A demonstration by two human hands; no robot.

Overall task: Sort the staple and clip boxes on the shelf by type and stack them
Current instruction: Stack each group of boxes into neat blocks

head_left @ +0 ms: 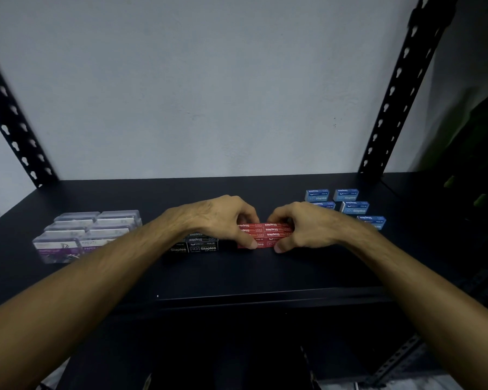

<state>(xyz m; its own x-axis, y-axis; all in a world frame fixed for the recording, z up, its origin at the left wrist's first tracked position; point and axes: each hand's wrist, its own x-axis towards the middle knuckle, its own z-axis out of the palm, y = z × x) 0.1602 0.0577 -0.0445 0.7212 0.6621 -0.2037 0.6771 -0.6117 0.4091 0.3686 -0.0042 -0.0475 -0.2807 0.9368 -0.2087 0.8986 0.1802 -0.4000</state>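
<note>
- Clearly both sets of fingers are curled and pinching: the left hand (223,218) and right hand (307,226) clamp the red staple boxes (265,232) from either end, mid-shelf, nearer the front edge than the back.
- Judged small, light and stiff cardboard, the block could buckle apart at the middle; squeezing the ends inward suits it.
- Red, white "Staples" lettering, rows packed tight.
- Black staple boxes (202,246) touch its left; clear clip boxes (88,232) sit towards the shelf's (265,274) left edge, blue staple boxes (347,202) towards the back right corner.

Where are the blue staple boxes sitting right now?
In the head view, the blue staple boxes sit loose at the shelf's back right, near the right upright, beyond the right hand.
</note>
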